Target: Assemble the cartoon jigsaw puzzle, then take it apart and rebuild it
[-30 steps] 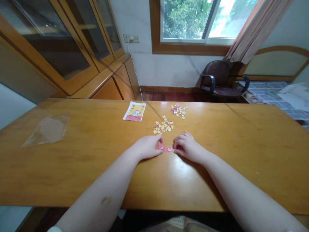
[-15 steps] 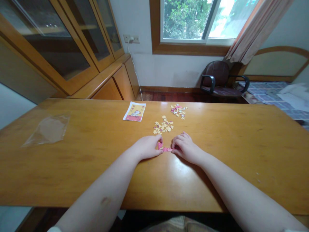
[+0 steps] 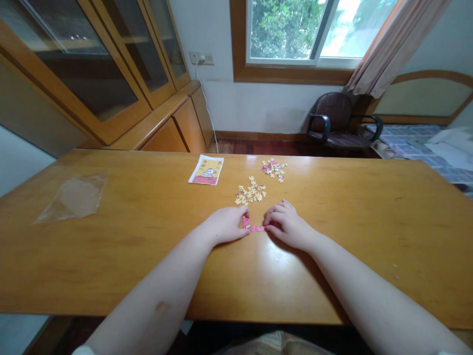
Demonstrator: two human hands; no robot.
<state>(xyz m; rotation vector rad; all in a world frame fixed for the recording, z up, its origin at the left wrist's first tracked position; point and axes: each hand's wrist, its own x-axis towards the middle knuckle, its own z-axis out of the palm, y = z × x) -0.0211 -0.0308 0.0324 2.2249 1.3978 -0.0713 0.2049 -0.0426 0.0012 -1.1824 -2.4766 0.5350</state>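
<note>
A small L-shaped strip of joined pink jigsaw pieces lies flat on the wooden table. My left hand grips its left end, thumb at the near side and fingers at the far side. At the right end, the thumb and fingertips of my right hand are pinched together on a puzzle piece, mostly hidden by the fingers. Just beyond my hands is a loose heap of yellow jigsaw pieces, a few with pink on them. Farther back and to the right lies a second heap of pink, white and yellow pieces.
A picture card with a white animal on yellow and pink lies at the back of the table. A clear plastic bag rests on the left. Beyond the table are a glass-door cabinet and an office chair.
My right hand has shifted very slightly right, its fingertips still at the strip's right end. My left hand and the heaps stay as they were.
</note>
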